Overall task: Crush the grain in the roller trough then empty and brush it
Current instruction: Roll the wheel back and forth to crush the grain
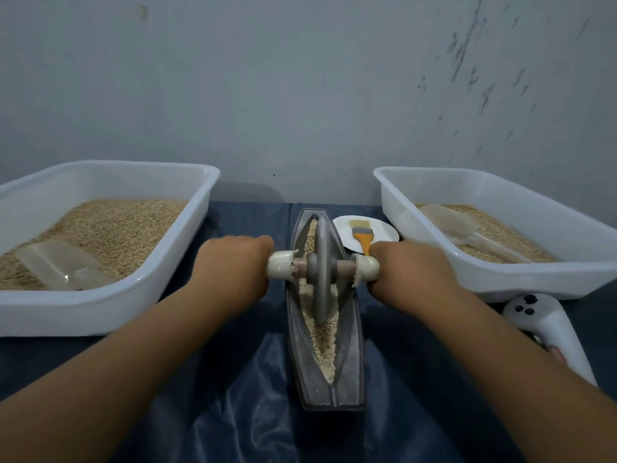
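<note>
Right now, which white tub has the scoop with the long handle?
The right tub, beside the right hand. Its scoop has a long handle; the left tub holds a short, boxy scoop.

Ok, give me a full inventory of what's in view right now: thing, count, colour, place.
Grey metal boat-shaped trough: one, centre, grain inside.
Grey disc roller: one, standing in the trough, white-wrapped axle handles.
White plastic tubs: two, left and right, each holding tan grain.
Clear plastic scoops: two, one in each tub.
Orange-handled brush: one, on the plate.
White round plate: one, behind the trough.
White handheld controller: one, right.
Dark blue cloth: one, under everything.
Left hand: grip on left handle.
Right hand: grip on right handle.
</note>
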The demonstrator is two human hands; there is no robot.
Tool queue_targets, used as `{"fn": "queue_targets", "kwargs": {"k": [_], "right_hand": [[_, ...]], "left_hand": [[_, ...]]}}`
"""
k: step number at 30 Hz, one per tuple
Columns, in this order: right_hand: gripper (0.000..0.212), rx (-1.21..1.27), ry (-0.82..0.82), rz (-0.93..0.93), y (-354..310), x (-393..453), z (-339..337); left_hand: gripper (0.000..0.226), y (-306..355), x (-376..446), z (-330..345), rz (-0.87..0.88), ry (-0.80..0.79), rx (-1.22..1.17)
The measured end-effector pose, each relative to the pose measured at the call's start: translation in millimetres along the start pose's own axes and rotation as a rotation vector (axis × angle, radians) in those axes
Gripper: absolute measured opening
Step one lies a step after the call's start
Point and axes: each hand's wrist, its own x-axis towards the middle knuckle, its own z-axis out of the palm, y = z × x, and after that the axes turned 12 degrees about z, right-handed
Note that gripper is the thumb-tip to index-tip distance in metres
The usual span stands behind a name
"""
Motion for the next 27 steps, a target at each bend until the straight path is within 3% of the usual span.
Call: {"fn": "queue_targets", "kwargs": {"k": [3,6,10,13,16,21,27], "right_hand": [[0.023,-0.047,0.113,-0.070,7.9,-35.6,-11.6],[0.025,-0.055,0.114,-0.076,13.0,-47.5,-14.6],[0.024,-0.037,0.088,0.001,4.1,-21.8,-3.3],[0.012,-0.010,0.071,0.040,-5.5,18.9,8.5],[0.027,-0.011,0.041,0.066,-12.1,47.8,7.5],[0.011,-0.038,0.070,-0.006,-8.1,17.4,-0.3],[0.044,-0.131,0.319,-0.148,12.9,-53.5,-13.0]], "left_hand": [[0.027,5.4,-33.1,-6.8,0.064,0.085,-0.016],[0.038,5.0,-48.9,-8.8,0.163,0.203,0.015],[0.033,0.0,-21.6,3.7,0.102,0.170,0.028],[0.022,-10.6,18.2,14.1,0.004,0.055,0.011],[0.022,-18.4,42.8,19.2,-0.040,0.001,-0.011],[0.018,-7.6,11.7,11.2,-0.042,-0.009,-0.025],[0.035,8.1,-52.7,-7.7,0.134,0.222,0.009]]}}
